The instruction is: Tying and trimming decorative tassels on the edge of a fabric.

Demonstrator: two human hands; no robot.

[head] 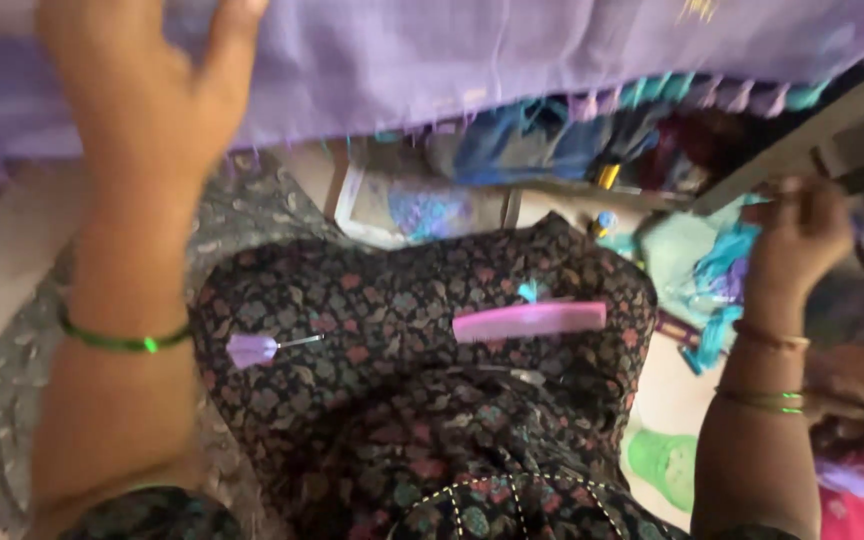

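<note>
My left hand (142, 95) is raised at the upper left and lies flat against a hanging lilac fabric (512, 50), fingers apart; a green bangle (122, 340) sits on that wrist. My right hand (802, 235) is at the right, just under the fabric's tasselled lower edge (672, 95), with fingers curled; blur hides whether anything is pinched in them. On my lap, covered in dark floral cloth (402, 330), lie a pink comb (530, 320) and a small purple tassel on a thin metal pin (257, 348).
Under the fabric are blue and teal thread bundles (722, 270), a framed picture or tray (422, 210) on the floor, and a pale diagonal bar (802, 135). A grey patterned mat (12, 400) lies at the left, a green object (667, 465) at the lower right.
</note>
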